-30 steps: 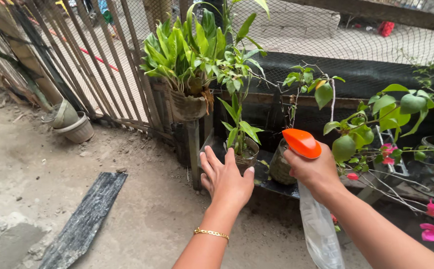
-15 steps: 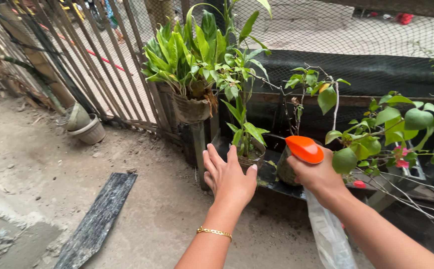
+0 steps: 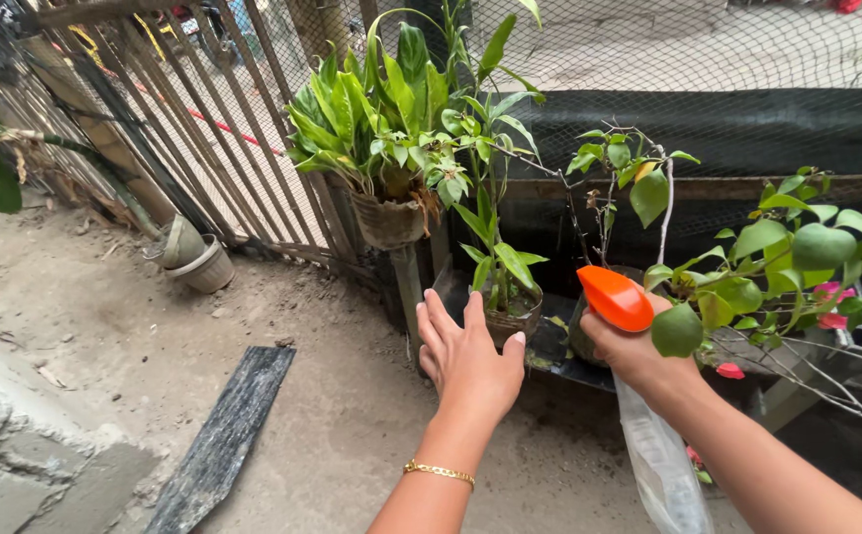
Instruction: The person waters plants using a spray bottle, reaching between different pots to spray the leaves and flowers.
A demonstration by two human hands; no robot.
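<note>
R hand (image 3: pixel 634 348) wrapped around the neck of a spray bottle (image 3: pixel 660 460); fingers closed on it just under the orange head (image 3: pixel 616 298), nozzle pointing up-left toward the plants; clear body of the bottle hangs down below the wrist, near the bottom edge of the view.

L hand (image 3: pixel 470 356) open, fingers spread and straight, holding nothing; palm faces away, fingertips just beside a small pot (image 3: pixel 510 321) w/ a thin leafy plant; can't tell if they touch it; gold bracelet (image 3: pixel 439 472) on that wrist.

Small pot sits on a dark low shelf (image 3: pixel 574 368) against the fence; another round pot (image 3: pixel 585 336) just R of it, partly behind the orange head. Above and L, a bigger pot (image 3: pixel 388 218) on a post, full of broad green leaves. R of the bottle, a bush (image 3: pixel 767 257) w/ round leaves and pink flowers, leaves touching or nearly touching the R hand.

Behind all: slatted fence (image 3: pixel 203 129) at L, black net (image 3: pixel 708 129) at R. Ground is bare dirt (image 3: pixel 114 326); dark plank (image 3: pixel 223 440) lies on it L of the L arm; two stacked empty pots (image 3: pixel 193 259) tipped by the fence foot.
</note>
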